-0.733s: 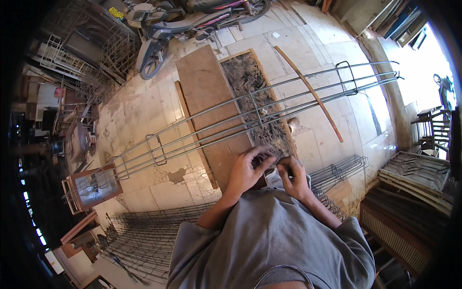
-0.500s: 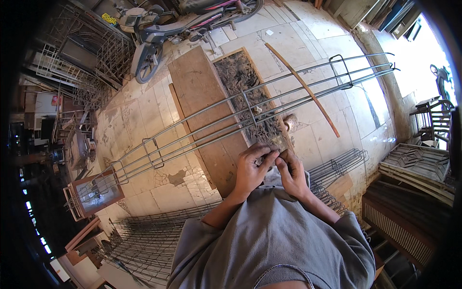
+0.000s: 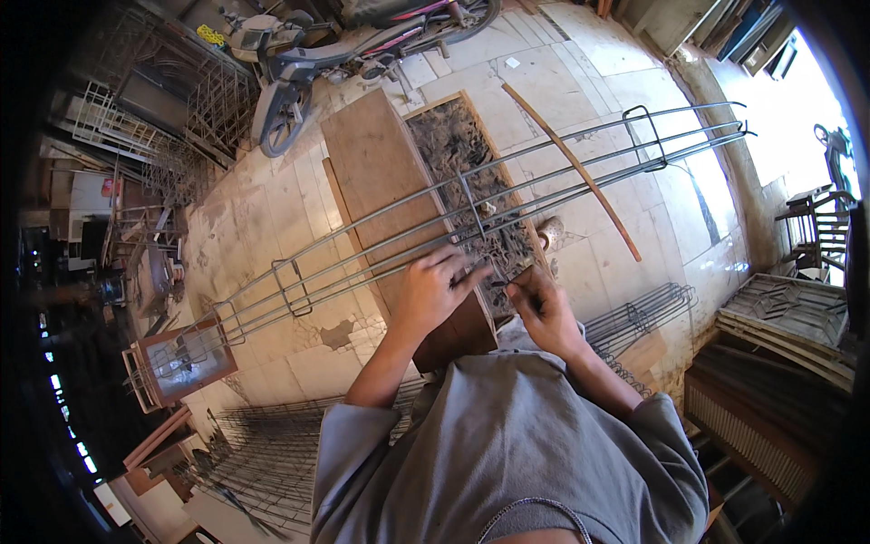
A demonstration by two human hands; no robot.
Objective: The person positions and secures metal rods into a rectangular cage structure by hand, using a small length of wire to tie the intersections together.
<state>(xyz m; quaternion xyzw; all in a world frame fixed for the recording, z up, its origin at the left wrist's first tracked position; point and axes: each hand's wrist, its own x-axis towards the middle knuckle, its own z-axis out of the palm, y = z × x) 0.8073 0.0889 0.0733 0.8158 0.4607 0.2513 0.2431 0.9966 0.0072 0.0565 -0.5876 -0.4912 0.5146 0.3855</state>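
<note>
A long steel rebar cage (image 3: pixel 473 205) of thin bars and bent stirrups stretches across in front of me, over a wooden board (image 3: pixel 374 150). Beside the board lies a shallow wooden tray (image 3: pixel 490 152) of dark, tangled strips, also under the bars. My left hand (image 3: pixel 435 288) is by the cage's nearest bar, thumb and fingers spread, slightly blurred; nothing shows in it. To its right, my right hand (image 3: pixel 546 313) is closed in a pinch near the tray's near end. Whatever its fingertips hold, if anything, is too small to make out.
A wooden stick (image 3: pixel 573 168) crosses beneath the bars on the right. The cage's left end rests over a framed panel (image 3: pixel 188 360). More rebar cages (image 3: pixel 272 453) lie low left, others (image 3: pixel 639 308) at right. A motorbike (image 3: pixel 290 82) stands at the far left.
My hands were together at the fingertips; now they are apart. The left hand has moved left and up toward the cage with its fingers opened; the right stays close to its place.
</note>
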